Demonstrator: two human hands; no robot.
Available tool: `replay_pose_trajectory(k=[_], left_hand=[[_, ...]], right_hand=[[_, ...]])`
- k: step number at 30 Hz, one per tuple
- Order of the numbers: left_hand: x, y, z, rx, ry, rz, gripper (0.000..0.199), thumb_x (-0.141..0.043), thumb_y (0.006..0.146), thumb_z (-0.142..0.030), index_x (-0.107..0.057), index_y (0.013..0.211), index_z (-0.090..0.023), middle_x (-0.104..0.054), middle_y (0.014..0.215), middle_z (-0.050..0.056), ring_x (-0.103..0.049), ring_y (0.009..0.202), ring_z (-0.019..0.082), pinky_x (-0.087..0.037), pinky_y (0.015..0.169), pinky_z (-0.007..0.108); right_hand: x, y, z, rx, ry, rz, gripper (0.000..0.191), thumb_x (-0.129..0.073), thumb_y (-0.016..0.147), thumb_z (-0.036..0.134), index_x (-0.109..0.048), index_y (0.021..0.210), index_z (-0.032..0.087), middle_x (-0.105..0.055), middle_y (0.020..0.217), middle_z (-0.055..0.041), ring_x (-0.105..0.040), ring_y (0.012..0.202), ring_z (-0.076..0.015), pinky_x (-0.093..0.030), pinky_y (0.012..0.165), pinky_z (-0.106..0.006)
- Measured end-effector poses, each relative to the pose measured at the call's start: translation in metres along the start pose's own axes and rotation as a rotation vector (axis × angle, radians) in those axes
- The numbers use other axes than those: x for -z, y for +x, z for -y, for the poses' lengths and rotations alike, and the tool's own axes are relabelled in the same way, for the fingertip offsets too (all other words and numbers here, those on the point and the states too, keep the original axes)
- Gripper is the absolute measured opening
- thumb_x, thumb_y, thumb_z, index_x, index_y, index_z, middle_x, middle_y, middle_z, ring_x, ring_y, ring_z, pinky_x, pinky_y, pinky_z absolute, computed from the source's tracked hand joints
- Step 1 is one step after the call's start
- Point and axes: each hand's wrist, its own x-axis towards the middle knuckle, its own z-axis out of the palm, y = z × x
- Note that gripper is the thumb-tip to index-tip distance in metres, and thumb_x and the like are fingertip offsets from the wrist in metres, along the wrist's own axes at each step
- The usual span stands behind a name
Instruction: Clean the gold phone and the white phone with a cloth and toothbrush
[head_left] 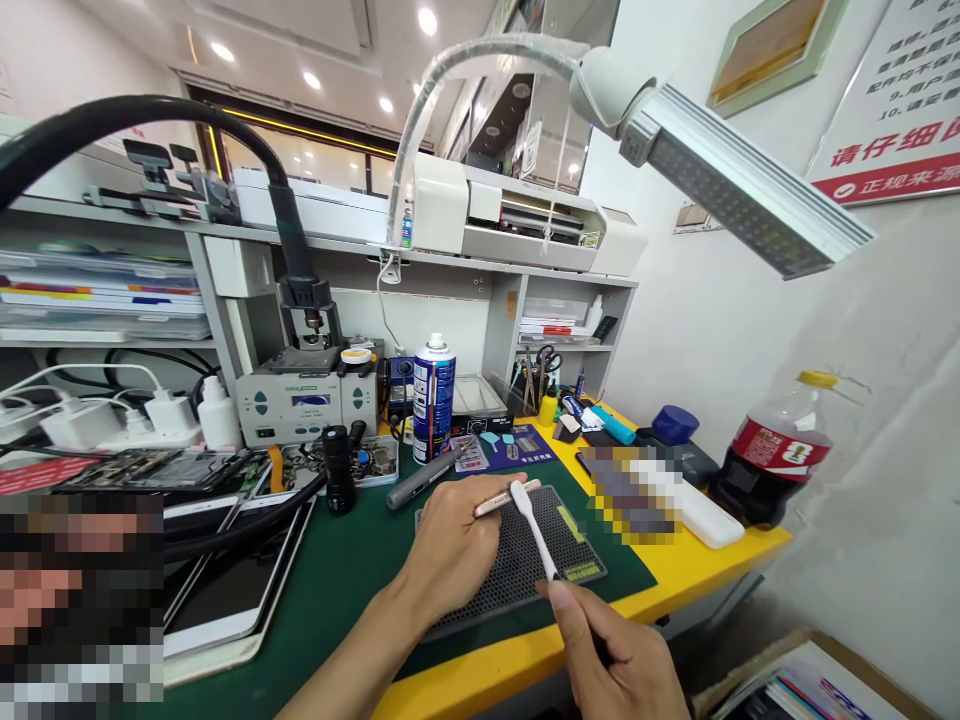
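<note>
My left hand (455,535) is closed around a phone (495,501), whose light-coloured narrow edge with small holes faces me; the rest of it is hidden behind my fingers. Between the thumb and fingers of my right hand (619,645) is a white toothbrush (536,528). Its head touches or lies just in front of the phone's edge; I cannot tell which. Both hands are above a dark perforated mat (517,570) with yellow-green labels. Just beyond my left hand, a grey pen-shaped tool (424,478) lies on the green work mat (622,567).
A blue spray can (434,400) stands behind the mat, with a black flashlight (339,470) to its left. Tablets (225,590) lie on the left. A cola bottle (776,445) and a white power bank-like block (694,505) occupy the right. A lamp (750,180) hangs overhead.
</note>
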Motion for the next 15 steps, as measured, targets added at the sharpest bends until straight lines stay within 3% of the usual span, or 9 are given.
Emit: replay_pose_trajectory(k=[3,8,15], left_hand=[[0.000,0.000,0.000,0.006,0.008,0.004,0.057,-0.042,0.079,-0.002,-0.074,0.114,-0.035,-0.072,0.121,-0.007,-0.063,0.116,0.022,-0.049,0.094,0.029],[0.000,0.001,-0.001,-0.012,0.006,0.005,0.057,-0.041,0.082,-0.002,-0.073,0.116,-0.036,-0.071,0.121,-0.008,-0.065,0.113,0.020,-0.050,0.092,0.026],[0.001,0.001,0.000,-0.013,0.007,0.003,0.060,-0.042,0.082,-0.001,-0.071,0.119,-0.038,-0.070,0.123,-0.010,-0.064,0.115,0.018,-0.049,0.095,0.025]], right_hand=[[0.000,0.001,0.000,0.050,0.008,-0.013,0.051,-0.054,0.090,0.060,-0.080,0.078,0.018,-0.061,0.052,-0.0032,-0.057,0.044,-0.0156,-0.046,0.047,-0.021],[-0.001,-0.001,-0.008,0.073,-0.040,-0.013,0.046,-0.054,0.092,0.055,-0.081,0.090,0.018,-0.066,0.055,-0.0056,-0.062,0.044,-0.0189,-0.050,0.049,-0.022],[-0.003,-0.001,-0.020,0.214,-0.098,-0.079,0.041,-0.056,0.094,0.048,-0.081,0.097,0.016,-0.075,0.068,-0.0093,-0.073,0.058,-0.0218,-0.056,0.056,-0.019]])
